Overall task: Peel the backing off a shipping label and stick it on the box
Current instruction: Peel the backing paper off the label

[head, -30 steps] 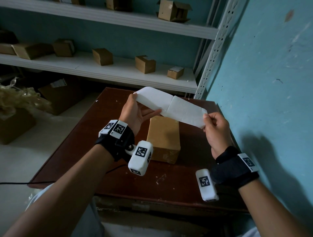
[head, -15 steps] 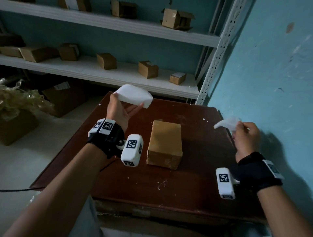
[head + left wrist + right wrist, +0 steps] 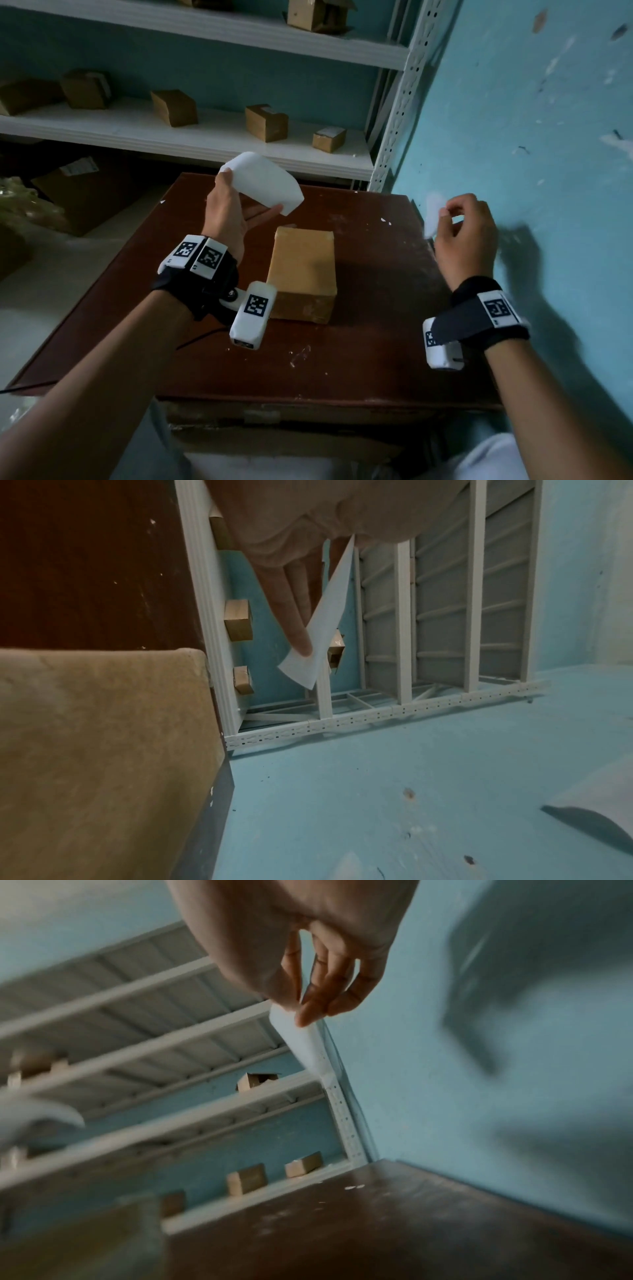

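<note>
1. Left hand is pinching a curled white sheet, prob. the label, by its far-left corner, w/ straight fingers propping it from below; it's hanging in the air above the far-left part of the counter
2. Right hand is pinching a smaller white piece, prob. the backing, out by the blue wall; hands are sitting well apart
3. Box is lying on the counter between the hands, long axis running away from the person, bare top facing up
4. Key relation: box is sitting below & to the right of the label, nearer the left hand, so that hand likely needs to be bringing the sheet down & rightward, long side along the box's axis
5. Hard to tell: which face is sticky; any print on either sheet; right wrist view is blurring, so the backing's shape isn't clear
</note>
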`<state>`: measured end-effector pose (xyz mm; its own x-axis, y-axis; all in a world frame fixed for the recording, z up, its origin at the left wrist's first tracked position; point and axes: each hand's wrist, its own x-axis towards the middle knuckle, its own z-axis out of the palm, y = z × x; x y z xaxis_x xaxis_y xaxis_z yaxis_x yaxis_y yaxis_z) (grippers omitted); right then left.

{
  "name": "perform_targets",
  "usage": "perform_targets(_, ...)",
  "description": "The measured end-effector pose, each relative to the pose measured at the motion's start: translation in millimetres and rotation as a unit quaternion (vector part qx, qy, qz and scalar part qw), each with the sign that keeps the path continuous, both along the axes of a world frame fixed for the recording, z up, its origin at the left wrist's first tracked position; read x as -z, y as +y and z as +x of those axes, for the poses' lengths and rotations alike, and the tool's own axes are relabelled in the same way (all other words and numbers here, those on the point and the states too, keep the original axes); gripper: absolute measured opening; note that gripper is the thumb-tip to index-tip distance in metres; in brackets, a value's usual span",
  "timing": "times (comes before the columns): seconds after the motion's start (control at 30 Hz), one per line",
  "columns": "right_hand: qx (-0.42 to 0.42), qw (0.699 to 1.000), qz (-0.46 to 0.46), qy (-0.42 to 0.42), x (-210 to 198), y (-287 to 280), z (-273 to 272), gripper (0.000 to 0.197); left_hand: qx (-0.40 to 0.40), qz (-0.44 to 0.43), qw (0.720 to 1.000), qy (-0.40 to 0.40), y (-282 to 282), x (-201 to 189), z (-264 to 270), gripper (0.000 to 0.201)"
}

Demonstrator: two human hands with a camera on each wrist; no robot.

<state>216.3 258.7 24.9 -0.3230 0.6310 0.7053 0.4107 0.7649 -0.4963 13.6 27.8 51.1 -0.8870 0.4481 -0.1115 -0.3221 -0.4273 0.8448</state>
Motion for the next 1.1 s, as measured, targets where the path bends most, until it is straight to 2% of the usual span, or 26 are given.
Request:
perform_targets(0.13, -0.006, 0.989, 0.031, -0.141, 12, 4, 6, 0.005, 0.013, -0.020, 1.000, 0.019, 8, 0, 12, 0.027)
perform_targets(0.27, -0.019, 0.977, 0.017, -0.213, 21, 5, 9, 0.005, 0.031, -0.034, 0.998, 0.034, 17, -2, 24, 0.030)
perform_targets(0.43, -0.023, 0.969, 0.004, -0.246, 27, 4, 13, 0.006, 0.048, -0.043, 0.997, 0.038, 31, -2, 40, 0.046)
perform_targets(0.73, -0.030, 0.956, -0.024, -0.290, 30, -4, 8, 0.012, 0.082, -0.069, 0.993, 0.054, 57, -2, 70, 0.043)
perform_targets(0.9, -0.032, 0.955, -0.038, -0.293, 28, -5, 10, 0.012, 0.095, -0.070, 0.991, 0.055, 71, -4, 83, 0.032)
perform_targets(1.0, -0.030, 0.952, -0.050, -0.301, 28, -7, 13, 0.014, 0.103, -0.075, 0.991, 0.041, 81, -1, 89, 0.041)
perform_targets(1.1, -0.032, 0.942, -0.073, -0.325, 32, -8, 15, 0.017, 0.108, -0.076, 0.991, 0.032, 88, 1, 94, 0.042)
